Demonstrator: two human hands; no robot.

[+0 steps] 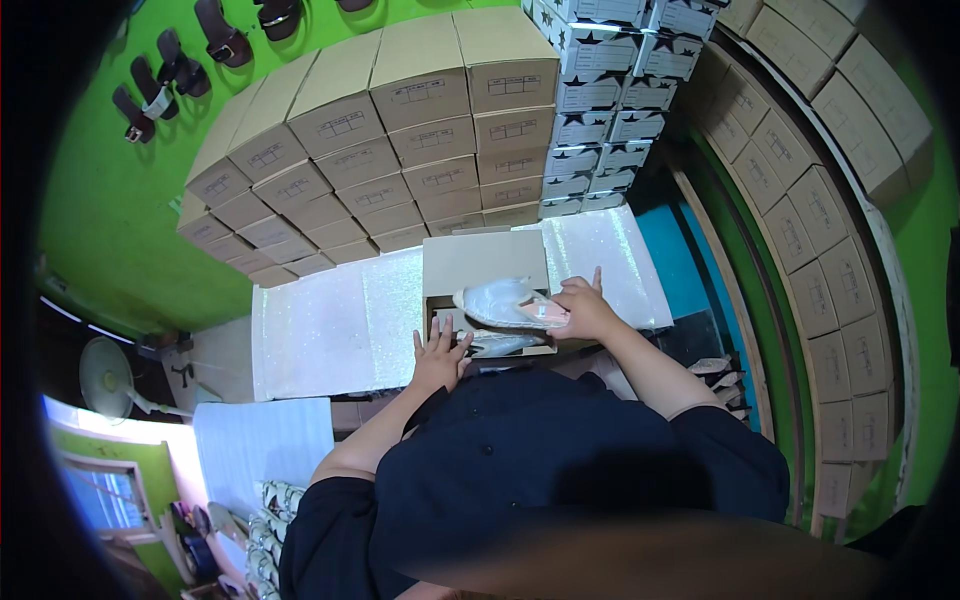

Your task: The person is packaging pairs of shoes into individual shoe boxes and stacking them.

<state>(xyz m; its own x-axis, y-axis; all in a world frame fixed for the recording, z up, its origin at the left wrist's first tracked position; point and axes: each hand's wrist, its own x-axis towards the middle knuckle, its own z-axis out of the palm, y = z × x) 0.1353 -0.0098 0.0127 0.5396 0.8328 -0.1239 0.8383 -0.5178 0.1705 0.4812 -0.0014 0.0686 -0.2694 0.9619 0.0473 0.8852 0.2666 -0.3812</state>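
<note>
An open cardboard shoebox (484,256) stands before me with its plain lid flap raised at the far side. My right hand (585,308) has its fingers closed on the heel end of a pale, bluish-white shoe (494,303). This shoe is tilted over the box, and its pinkish inside shows near my fingers. A second pale shoe (502,345) lies lower in the box, along the near wall, partly hidden by the first. At the box's near left corner, my left hand (437,358) rests with fingers spread, the fingertips beside the lower shoe's end.
Under the box is a glittery white table surface (320,330). Stacked brown shoeboxes (420,95) and a column of black-and-white star-patterned boxes (600,90) rise behind it. More boxes fill a shelf (830,270) at the right. Sandals (222,35) hang on the green wall; a fan (106,378) stands left.
</note>
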